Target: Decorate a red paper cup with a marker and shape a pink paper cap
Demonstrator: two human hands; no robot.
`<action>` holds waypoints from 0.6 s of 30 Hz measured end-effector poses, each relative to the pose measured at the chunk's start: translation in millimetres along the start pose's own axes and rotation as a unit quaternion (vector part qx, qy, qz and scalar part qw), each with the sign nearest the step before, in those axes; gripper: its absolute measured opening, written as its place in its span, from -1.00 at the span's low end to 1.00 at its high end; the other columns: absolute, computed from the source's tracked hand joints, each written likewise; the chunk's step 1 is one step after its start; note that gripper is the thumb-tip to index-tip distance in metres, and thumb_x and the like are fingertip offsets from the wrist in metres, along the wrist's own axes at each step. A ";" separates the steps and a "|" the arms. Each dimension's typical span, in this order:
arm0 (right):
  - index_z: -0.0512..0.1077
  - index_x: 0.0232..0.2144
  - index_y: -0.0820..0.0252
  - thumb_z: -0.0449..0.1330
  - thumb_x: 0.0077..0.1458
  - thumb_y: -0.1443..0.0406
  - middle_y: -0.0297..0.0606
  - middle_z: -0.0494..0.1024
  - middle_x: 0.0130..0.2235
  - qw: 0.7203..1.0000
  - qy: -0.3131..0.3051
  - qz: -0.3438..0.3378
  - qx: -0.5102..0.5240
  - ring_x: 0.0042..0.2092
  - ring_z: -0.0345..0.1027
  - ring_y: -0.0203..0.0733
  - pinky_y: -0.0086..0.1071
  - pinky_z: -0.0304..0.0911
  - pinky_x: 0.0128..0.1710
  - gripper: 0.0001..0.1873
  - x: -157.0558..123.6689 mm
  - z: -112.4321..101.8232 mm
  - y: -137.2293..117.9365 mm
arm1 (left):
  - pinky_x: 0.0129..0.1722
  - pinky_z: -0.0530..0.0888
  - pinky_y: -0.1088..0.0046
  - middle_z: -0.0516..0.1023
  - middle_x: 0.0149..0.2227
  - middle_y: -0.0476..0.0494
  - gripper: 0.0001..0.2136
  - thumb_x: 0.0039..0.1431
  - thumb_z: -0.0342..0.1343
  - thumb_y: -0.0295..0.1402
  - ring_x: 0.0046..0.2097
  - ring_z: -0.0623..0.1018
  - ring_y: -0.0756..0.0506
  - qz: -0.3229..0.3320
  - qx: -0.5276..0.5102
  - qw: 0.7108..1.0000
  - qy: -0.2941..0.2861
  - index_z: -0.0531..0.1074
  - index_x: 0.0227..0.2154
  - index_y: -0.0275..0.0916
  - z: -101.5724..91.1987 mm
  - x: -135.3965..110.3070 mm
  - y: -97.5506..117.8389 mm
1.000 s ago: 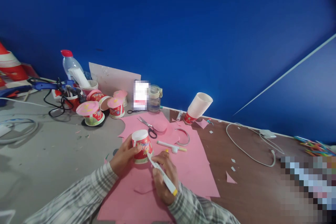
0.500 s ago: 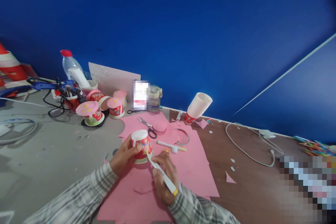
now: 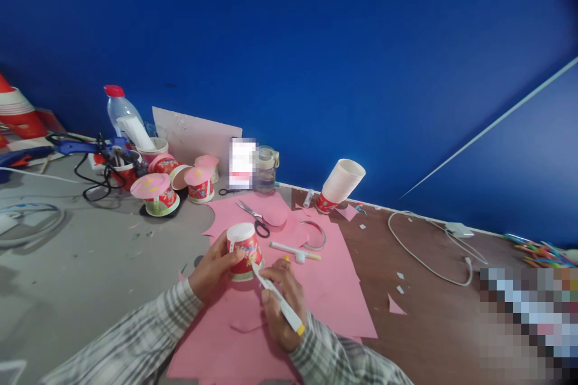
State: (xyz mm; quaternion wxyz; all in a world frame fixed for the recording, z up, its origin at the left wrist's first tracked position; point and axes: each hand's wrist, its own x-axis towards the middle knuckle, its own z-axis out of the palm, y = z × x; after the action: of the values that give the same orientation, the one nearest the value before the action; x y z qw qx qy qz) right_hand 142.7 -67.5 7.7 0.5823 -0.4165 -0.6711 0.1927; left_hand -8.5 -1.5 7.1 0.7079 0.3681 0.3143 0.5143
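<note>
An upside-down red paper cup (image 3: 244, 246) with a white base is in my left hand (image 3: 215, 266), fingers wrapped round its left side. My right hand (image 3: 284, 301) grips a white marker (image 3: 283, 307) with a yellow end. The marker's tip meets the lower right of the cup, or is very close to it. Beneath both hands lies pink paper (image 3: 334, 295). Just beyond the cup are scissors (image 3: 259, 225) with dark handles, a roll of tape (image 3: 324, 236) and a second white marker (image 3: 289, 249) with its cap (image 3: 299, 258) close by.
At the back left stand decorated cups (image 3: 198, 183) with pink paper discs, beside a plastic bottle (image 3: 121, 109). A lidded jar (image 3: 266, 171) and a tilted stack of paper cups (image 3: 341, 183) are near the blue wall. A white cable (image 3: 419, 277) curls at right, with paper scraps around.
</note>
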 end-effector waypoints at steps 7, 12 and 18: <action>0.41 -0.26 0.15 0.06 -0.02 0.38 -0.31 0.38 -0.47 1.000 -0.003 0.008 0.001 -0.40 0.26 -0.08 -0.25 0.23 -0.39 -0.77 -1.1 -0.7 1.6 | -0.43 0.43 0.13 0.55 -0.43 -0.24 -0.66 -0.26 0.23 -0.45 -0.38 0.49 -0.31 -0.004 -0.005 1.000 0.008 0.44 -0.29 -0.27 2.2 -0.5 1.4; 0.41 -0.27 0.15 0.06 -0.02 0.38 -0.31 0.37 -0.48 1.000 0.001 0.009 0.000 -0.41 0.26 -0.09 -0.24 0.23 -0.39 -0.78 -1.8 0.5 1.9 | -0.43 0.43 0.13 0.55 -0.46 -0.21 -0.66 -0.27 0.23 -0.45 -0.40 0.49 -0.30 -0.003 -0.002 1.000 0.008 0.44 -0.30 -0.27 3.1 -0.6 1.7; 0.41 -0.27 0.15 0.06 -0.01 0.37 -0.31 0.38 -0.47 1.000 -0.004 0.013 0.000 -0.41 0.26 -0.09 -0.24 0.23 -0.39 -0.78 -2.8 0.9 3.0 | -0.43 0.43 0.15 0.56 -0.43 -0.23 -0.65 -0.28 0.24 -0.45 -0.38 0.49 -0.30 -0.003 0.001 1.000 0.014 0.45 -0.30 -0.26 2.9 -0.6 2.1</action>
State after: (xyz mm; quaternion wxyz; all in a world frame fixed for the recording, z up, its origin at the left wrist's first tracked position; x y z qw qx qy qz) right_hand 142.8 -67.8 3.5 0.5771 -0.4241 -0.6680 0.2021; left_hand -7.3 -2.2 10.4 0.7050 0.3602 0.3257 0.5170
